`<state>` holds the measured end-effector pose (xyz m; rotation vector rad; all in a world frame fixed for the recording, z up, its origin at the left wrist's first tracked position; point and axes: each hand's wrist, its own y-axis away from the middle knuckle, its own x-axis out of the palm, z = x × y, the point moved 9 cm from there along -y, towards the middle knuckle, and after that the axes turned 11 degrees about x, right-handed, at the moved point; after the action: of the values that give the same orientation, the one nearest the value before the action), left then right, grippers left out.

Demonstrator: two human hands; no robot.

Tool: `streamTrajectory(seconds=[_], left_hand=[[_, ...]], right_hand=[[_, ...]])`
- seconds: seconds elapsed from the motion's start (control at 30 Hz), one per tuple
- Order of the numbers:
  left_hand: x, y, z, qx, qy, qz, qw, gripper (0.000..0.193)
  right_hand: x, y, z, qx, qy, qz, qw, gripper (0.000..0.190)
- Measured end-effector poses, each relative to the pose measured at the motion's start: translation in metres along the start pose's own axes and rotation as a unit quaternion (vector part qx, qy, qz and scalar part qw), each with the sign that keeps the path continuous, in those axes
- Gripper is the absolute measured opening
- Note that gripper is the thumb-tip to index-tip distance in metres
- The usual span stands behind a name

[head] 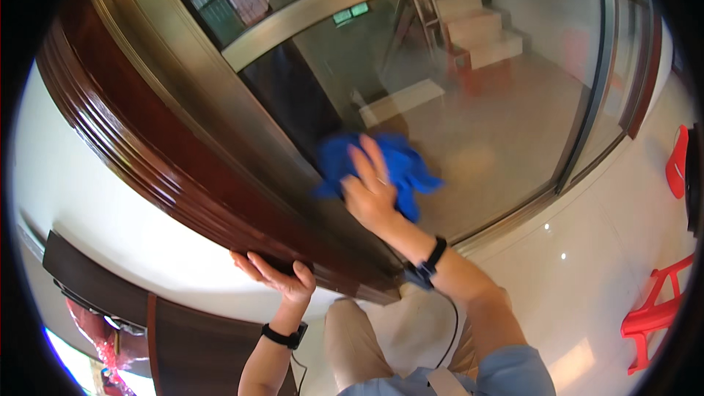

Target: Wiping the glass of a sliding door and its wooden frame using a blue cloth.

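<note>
Against the lower glass pane [495,121] of a metal-framed door, my right hand [371,192] presses a crumpled blue cloth [410,168]. Its fingers are spread over the cloth, near the pane's left edge, and are slightly blurred. My left hand [280,280] rests with parted fingers on the edge of the glossy dark red-brown door casing [220,203], lower left of the cloth, and holds no loose object. Both wrists wear a black band with a device, and thin cables hang from them.
A red plastic stool [654,313] stands on the tiled floor [594,231] at the right, with another red item [677,162] beyond it. A dark wooden cabinet [203,346] is at the lower left. Steps [478,27] show in the glass.
</note>
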<state>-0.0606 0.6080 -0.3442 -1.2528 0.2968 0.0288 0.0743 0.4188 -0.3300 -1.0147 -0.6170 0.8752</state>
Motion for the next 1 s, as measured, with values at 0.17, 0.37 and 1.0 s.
streamTrajectory(seconds=[0.17,0.37,1.0], left_hand=[[-0.006,-0.013,-0.01,0.021,-0.014,0.003,1.0,0.073],[-0.011,-0.008,-0.022,0.044,-0.037,-0.02,0.998,0.067],[0.003,0.003,-0.032,0.025,-0.072,-0.03,0.997,0.066]], right_hand=[[0.007,-0.127,0.098,-0.095,-0.062,-0.095,0.989,0.021],[-0.005,0.005,0.046,0.004,-0.069,-0.211,0.975,0.024],[-0.054,0.561,-0.264,0.824,0.102,0.031,0.557,0.046]])
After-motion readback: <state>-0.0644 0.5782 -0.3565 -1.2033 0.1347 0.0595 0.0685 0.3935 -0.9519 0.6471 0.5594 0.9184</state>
